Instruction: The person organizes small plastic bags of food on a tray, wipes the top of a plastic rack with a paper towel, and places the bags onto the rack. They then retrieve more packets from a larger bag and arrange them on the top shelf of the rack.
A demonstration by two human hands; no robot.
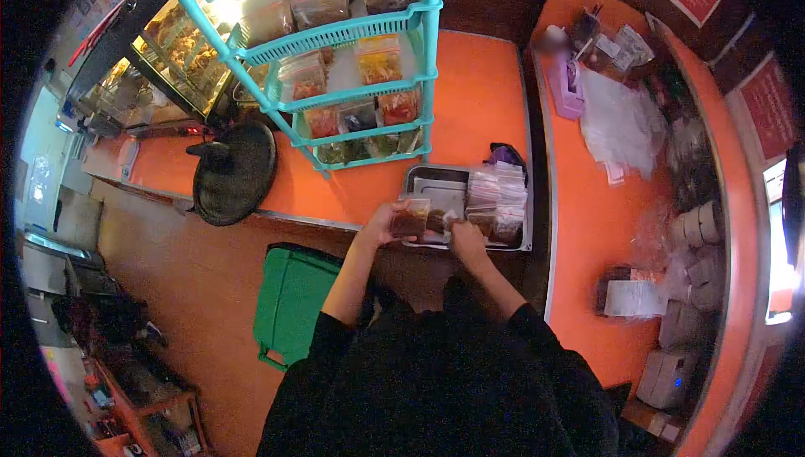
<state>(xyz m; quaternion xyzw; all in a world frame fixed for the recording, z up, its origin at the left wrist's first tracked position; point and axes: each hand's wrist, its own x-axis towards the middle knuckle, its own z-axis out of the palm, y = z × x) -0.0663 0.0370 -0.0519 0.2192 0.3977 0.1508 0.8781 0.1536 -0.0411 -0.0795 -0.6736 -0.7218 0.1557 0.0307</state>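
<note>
A small clear zip bag with dark brown contents [410, 221] is held in my left hand [383, 225], its fingers closed on the bag's left side, over the near left part of a metal tray [409, 179]. My right hand [467, 241] is closed at the tray's near edge, just right of that bag. A small whitish thing shows at its fingertips, too blurred to name. Several filled zip bags [497, 195] stand packed in the right half of the tray. Dark contents of another bag [437, 220] show between my hands.
A turquoise tiered rack [352, 96] with filled zip bags stands behind the tray. Left of it lies a round black tray [237, 173]. A green lidded bin [295, 302] stands below the counter's edge. Plastic bags [619, 117] lie on the right counter [579, 231].
</note>
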